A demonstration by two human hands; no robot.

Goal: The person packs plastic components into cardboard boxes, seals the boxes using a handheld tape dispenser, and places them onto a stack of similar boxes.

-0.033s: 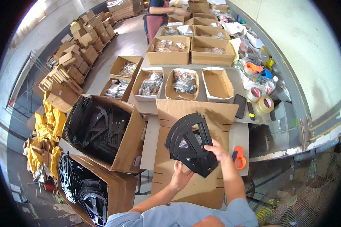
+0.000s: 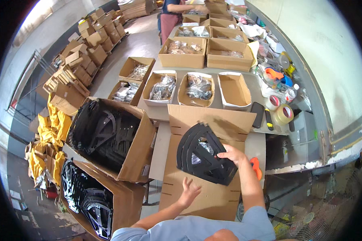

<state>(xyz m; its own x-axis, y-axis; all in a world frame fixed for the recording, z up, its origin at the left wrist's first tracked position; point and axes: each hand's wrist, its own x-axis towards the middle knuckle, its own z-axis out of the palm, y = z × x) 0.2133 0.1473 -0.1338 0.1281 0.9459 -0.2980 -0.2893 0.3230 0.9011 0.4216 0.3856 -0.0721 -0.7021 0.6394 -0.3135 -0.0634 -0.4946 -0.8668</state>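
Observation:
My right hand grips a stack of black fan-shaped plates by the right edge, with the thumb on top. The plates have cut-out openings, through which a clear plastic bag with small contents shows. They are held over an unfolded brown cardboard box, whose upright flap stands behind them. Below and left of the plates, my left hand is apart from them, fingers spread, holding nothing. To the left, two cardboard cartons hold more black parts: an upper carton and a lower carton.
An orange tape dispenser lies right of my right forearm. Behind the flap are small open boxes, a dark phone-shaped item, a yellow-and-black cutter and tape rolls. A co-worker stands at the far end.
My left hand has come away from the plates, its fingers now spread. The plates have turned and lie flatter in my right hand. The view has shifted slightly.

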